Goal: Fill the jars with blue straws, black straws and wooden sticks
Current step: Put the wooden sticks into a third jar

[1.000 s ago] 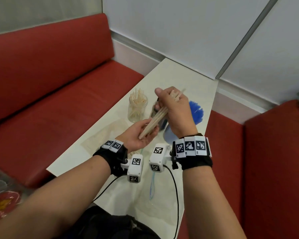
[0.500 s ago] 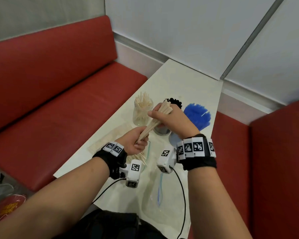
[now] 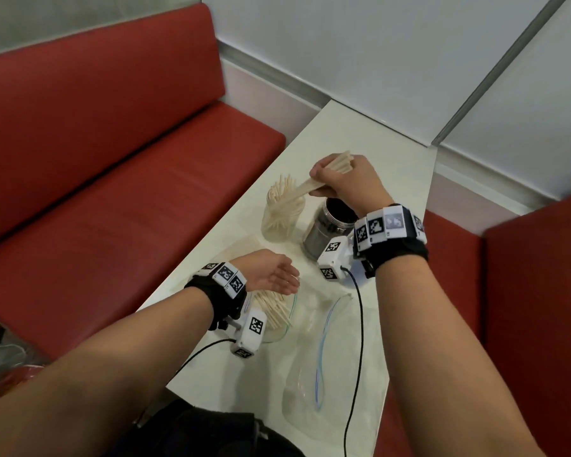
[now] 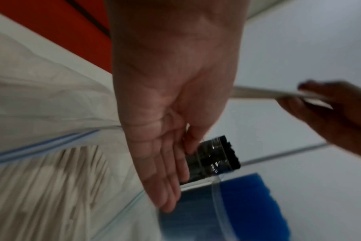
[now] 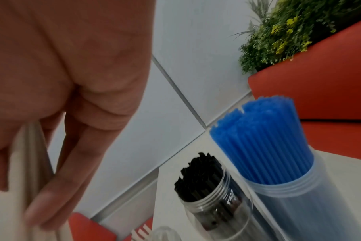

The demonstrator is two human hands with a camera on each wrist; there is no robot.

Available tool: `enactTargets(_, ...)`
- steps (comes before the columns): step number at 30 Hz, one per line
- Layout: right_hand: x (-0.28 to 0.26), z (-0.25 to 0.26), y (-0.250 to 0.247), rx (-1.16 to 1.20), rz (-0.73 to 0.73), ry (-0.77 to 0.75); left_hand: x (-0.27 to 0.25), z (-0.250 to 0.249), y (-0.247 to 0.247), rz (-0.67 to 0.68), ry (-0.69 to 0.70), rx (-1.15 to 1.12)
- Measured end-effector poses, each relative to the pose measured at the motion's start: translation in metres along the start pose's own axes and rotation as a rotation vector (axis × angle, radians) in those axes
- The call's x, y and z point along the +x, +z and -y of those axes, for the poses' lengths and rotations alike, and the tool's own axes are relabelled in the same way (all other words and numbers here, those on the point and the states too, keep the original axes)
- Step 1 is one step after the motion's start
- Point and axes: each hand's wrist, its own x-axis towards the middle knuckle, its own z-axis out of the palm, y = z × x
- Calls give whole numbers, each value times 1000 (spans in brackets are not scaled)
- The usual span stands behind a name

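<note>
My right hand [image 3: 335,181] grips a bundle of wooden sticks [image 3: 305,186]; the bundle slants down-left, its lower end at the mouth of the clear jar of wooden sticks [image 3: 279,216]. Right of that jar stands the jar of black straws [image 3: 325,230], also seen in the right wrist view [image 5: 208,187] beside the jar of blue straws [image 5: 268,146], which my right wrist hides in the head view. My left hand [image 3: 282,278] lies open, palm up and holding nothing, above a zip bag of loose wooden sticks [image 3: 274,308].
An empty clear zip bag [image 3: 327,364] lies on the white table [image 3: 360,143] near its front edge, crossed by a black wrist cable [image 3: 360,324]. Red benches [image 3: 112,192] flank the table, and a green plant [image 5: 289,29] stands behind the right bench.
My left hand let go of the stick bundle, opened and dropped toward the bag. My right hand carried the bundle left, over to the stick jar.
</note>
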Motion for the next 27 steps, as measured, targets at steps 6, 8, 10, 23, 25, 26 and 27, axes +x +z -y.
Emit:
enactTargets(6,50,-21,16,-115,-130,63,23,24,0,42,74,896)
enactTargets(8,60,-29,18,-178,-170,82,29,35,-5,10,149,1239)
enactTargets(10,67,-37,21,-251,-203,85,36,46,-10,48,143,1512)
enactTargets(23,81,-80,47,-375,-163,91,52,47,-13,102,238,2161)
enactTargets(25,81,-82,47,-344,-172,74,51,47,-14,68,246,2166)
enactTargets(26,80,-82,47,-339,-184,59,52,46,-14,53,259,2162)
enactTargets(27,80,-82,48,-347,-201,40,52,47,-15,40,276,2154)
